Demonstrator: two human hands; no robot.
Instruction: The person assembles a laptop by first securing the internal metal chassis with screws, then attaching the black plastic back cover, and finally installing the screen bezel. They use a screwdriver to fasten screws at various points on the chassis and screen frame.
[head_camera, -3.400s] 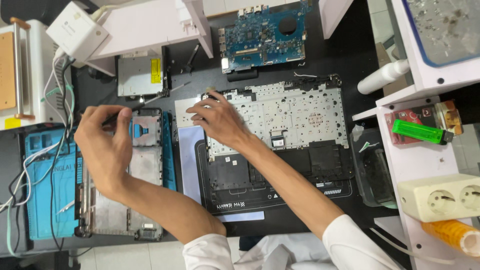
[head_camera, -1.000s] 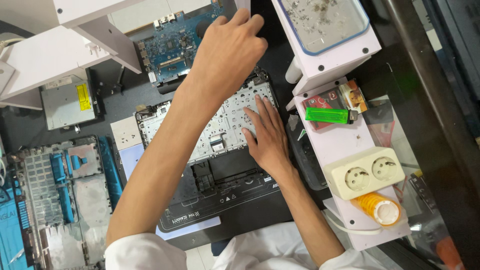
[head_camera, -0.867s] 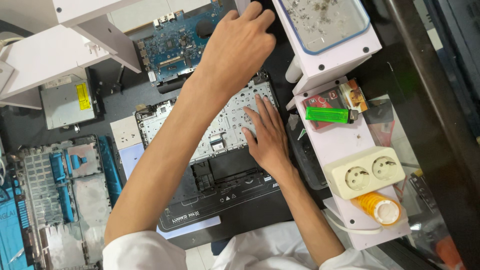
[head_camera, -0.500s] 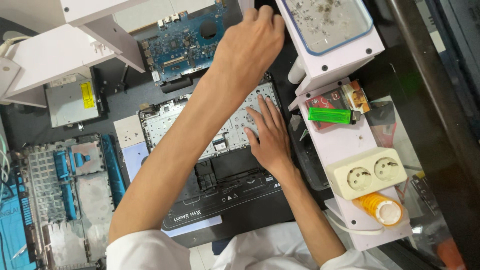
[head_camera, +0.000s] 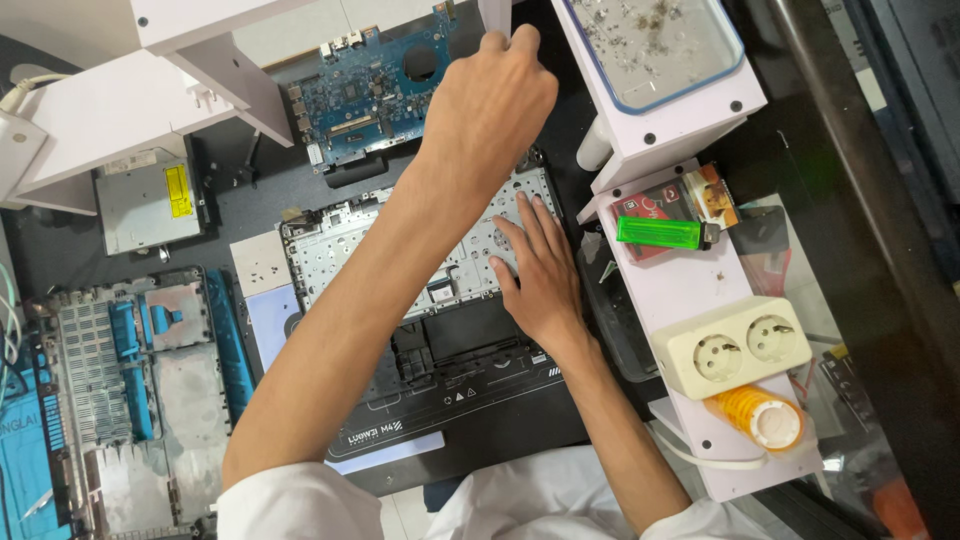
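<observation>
While the right hand lies flat, fingers spread and holding nothing, on the laptop keyboard frame, it seems to pin that panel steady on the dark desk. The left hand reaches up toward twelve o'clock, fingers curled at a white strip by the clear screw tray; whether it grips the strip I cannot tell. The blue motherboard lies at eleven o'clock of the frame, and a green lighter sits on the white shelf at three o'clock, within easy reach.
</observation>
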